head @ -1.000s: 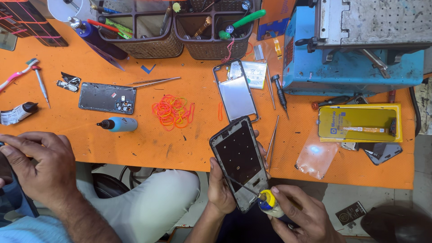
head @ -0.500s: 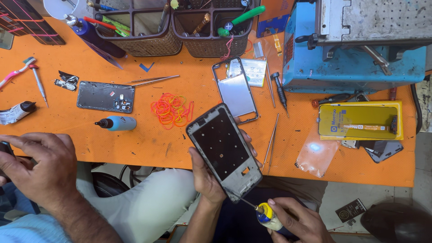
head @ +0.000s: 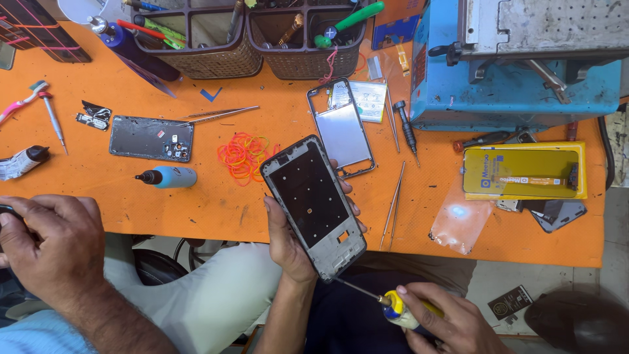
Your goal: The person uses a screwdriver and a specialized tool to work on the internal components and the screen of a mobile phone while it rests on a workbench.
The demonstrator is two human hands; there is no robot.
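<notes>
Orange table (head: 196, 216) fills most of the frame; blue machine (head: 517, 72) sits upper right. Two woven baskets (head: 262, 46) at top centre hold pens, screwdrivers and a green-handled tool, packed upright or leaning.

Centre, just below the table edge: the left hand (head: 291, 239) grips a black phone frame (head: 313, 204) from the left side and beneath, thumb on the left rim, fingertips (head: 350, 206) curled round the right rim. Frame's long axis runs upper left to lower right, inner side facing up.

Lower right: the right hand (head: 442, 321) pinches a yellow-blue screwdriver (head: 393, 307), fingers closed on the handle. The thin shaft points up-left, tip at the frame's lower right corner, touching or just off it; can't tell which. So the frame lies up-left of the rt fingers, rt hand nearer that corner.

Lower left: another person's hand (head: 49, 242), fingers curled over something dark.

On the table: silver frame (head: 342, 129) just above the black one, back cover (head: 151, 138) at left, rubber bands (head: 246, 154), blue bottle (head: 169, 177), tweezers (head: 392, 206).
</notes>
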